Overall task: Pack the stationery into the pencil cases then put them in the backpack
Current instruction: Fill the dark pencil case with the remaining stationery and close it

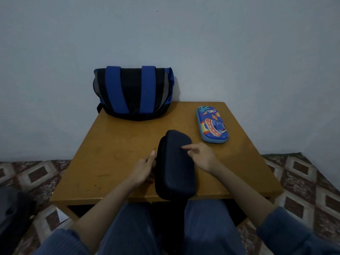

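Note:
A dark navy pencil case (pixel 174 173) lies closed on the wooden table (pixel 114 162), its near end at the front edge. My left hand (pixel 144 168) holds its left side, thumb pointing up along the edge. My right hand (pixel 199 156) lies over its top, with index finger and thumb pinched together on the lid. A blue pencil case with a cartoon space print (pixel 212 124) lies closed at the right back of the table. The blue and black backpack (pixel 133 92) stands at the back against the wall, straps facing me. No loose stationery is in sight.
The table is small and low, and my knees are under its front edge. A patterned carpet (pixel 303 190) covers the floor on both sides. A dark object (pixel 12 214) sits on the floor at the left.

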`<action>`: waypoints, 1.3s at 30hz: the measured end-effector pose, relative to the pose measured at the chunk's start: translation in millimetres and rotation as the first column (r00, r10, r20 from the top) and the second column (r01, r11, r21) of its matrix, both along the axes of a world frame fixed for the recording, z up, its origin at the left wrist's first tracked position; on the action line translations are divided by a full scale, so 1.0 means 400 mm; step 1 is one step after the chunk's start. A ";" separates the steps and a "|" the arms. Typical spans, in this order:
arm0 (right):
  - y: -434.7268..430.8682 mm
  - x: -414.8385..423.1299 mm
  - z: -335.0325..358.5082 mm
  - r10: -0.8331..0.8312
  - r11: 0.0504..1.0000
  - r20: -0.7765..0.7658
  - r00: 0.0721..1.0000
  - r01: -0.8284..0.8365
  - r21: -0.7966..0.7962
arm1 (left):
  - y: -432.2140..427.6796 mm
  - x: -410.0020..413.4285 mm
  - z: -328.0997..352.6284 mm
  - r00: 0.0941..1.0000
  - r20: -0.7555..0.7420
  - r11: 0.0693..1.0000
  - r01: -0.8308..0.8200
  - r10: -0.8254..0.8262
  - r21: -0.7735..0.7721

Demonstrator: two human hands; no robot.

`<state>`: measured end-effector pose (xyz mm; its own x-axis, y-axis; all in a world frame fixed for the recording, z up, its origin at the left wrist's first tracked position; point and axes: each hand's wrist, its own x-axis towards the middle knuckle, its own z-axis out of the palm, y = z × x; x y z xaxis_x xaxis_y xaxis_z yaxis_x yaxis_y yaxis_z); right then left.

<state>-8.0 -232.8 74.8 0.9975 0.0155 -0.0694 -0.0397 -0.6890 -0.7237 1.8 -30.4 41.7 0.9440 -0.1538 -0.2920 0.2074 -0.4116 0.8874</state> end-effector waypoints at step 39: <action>0.023 0.053 0.013 -0.257 0.181 -0.397 0.881 0.448 0.876 | -0.099 -0.069 0.039 0.975 -0.179 0.789 -0.209 0.128 -0.577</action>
<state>13.3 -223.7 79.9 0.8963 -0.1874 -0.4018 -0.2326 0.5728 -0.7860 -25.7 -70.1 57.2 0.9332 -0.1762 -0.3133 0.3489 0.2343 0.9074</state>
